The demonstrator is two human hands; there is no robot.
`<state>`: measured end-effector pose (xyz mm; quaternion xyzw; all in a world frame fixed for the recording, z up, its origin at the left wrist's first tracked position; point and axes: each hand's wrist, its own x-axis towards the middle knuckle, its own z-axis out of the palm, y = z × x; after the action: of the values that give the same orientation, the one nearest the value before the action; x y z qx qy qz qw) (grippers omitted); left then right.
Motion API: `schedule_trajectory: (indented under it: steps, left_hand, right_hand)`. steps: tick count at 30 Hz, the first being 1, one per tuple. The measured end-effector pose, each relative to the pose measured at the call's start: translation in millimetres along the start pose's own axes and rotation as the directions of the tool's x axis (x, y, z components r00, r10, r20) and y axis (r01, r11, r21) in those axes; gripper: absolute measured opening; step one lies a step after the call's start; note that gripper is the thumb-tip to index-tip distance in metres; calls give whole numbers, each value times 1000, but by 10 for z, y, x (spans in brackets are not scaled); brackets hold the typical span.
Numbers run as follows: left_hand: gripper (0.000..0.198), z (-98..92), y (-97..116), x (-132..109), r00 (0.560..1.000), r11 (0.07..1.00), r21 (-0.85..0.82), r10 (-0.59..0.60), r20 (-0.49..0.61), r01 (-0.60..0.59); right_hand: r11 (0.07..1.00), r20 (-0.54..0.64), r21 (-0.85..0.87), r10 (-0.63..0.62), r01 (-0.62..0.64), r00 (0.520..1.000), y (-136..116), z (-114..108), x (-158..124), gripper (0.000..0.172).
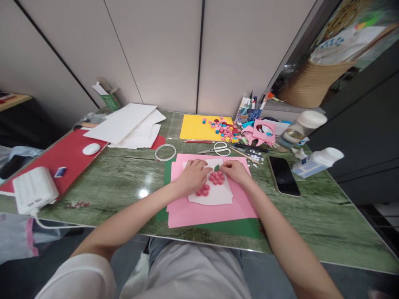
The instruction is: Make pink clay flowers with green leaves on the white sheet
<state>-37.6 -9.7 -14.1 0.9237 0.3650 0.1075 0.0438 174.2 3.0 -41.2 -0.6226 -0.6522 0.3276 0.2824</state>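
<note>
A white sheet [212, 199] with an uneven lower edge lies on pink paper [187, 218], which rests on a green sheet [237, 227]. Two clusters of rolled pink paper coils [216, 177] sit on the white sheet. The lower-left coil cluster [203, 190] is partly under my left hand [195, 175], whose fingers lie spread over the sheet. Above the right cluster is a small green paper leaf [217, 167]. My right hand [236, 171] is closed in a pinch, its fingertips at the leaf's right edge.
Scissors [218, 149], a tape roll [165, 152] and a pencil [202, 141] lie beyond the papers. Coloured coils [226, 129] cover part of a yellow sheet [193, 126]. A phone [283, 176], white bottle [318, 162] and clear bottle [296, 132] are at right; a power bank [35, 190] at left.
</note>
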Motion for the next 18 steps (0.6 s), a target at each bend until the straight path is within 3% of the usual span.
schedule_trajectory:
  steps: [12, 18]
  left_hand:
    - [36, 43, 15, 207, 998, 999, 32, 22, 66, -24]
    - [38, 43, -41, 242, 997, 999, -13, 35, 62, -34]
  right_hand:
    - [995, -41, -96, 9, -13, 999, -67, -15, -27, 16]
    - [988, -105, -152, 25, -41, 994, -62, -47, -23, 24]
